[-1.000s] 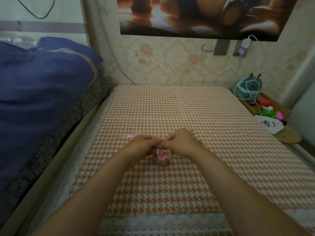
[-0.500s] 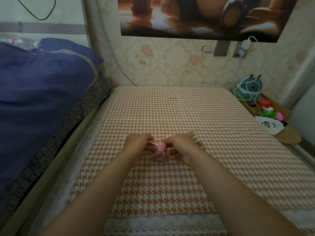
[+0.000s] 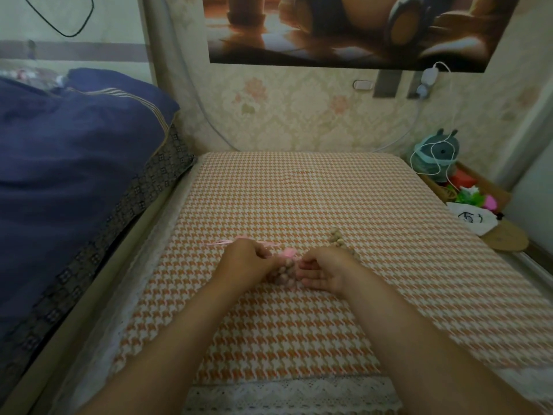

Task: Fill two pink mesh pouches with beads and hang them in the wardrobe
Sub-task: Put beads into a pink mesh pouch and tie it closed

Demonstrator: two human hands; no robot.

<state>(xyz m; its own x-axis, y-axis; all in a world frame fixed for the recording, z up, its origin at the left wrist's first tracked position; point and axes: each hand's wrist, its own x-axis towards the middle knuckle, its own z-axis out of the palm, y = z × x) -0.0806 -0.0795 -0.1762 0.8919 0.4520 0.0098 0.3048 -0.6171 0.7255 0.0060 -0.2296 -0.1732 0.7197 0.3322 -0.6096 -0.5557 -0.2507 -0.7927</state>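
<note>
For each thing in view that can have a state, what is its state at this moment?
pink mesh pouch: full of beads, neck gathered, on the checked cloth.
left hand: fingers curled, holding the pouch.
right hand: fingers relaxed, beside the pouch.
loose beads: heaped behind the right hand.
pink ribbon: lying loose behind the left hand.
white charger: plugged into the wall.

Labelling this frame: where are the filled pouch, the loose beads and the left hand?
filled pouch (image 3: 284, 272): head view, its bead-packed body.
loose beads (image 3: 335, 236): head view, far end of the pile.
left hand (image 3: 247, 262): head view, back of the hand.
</note>
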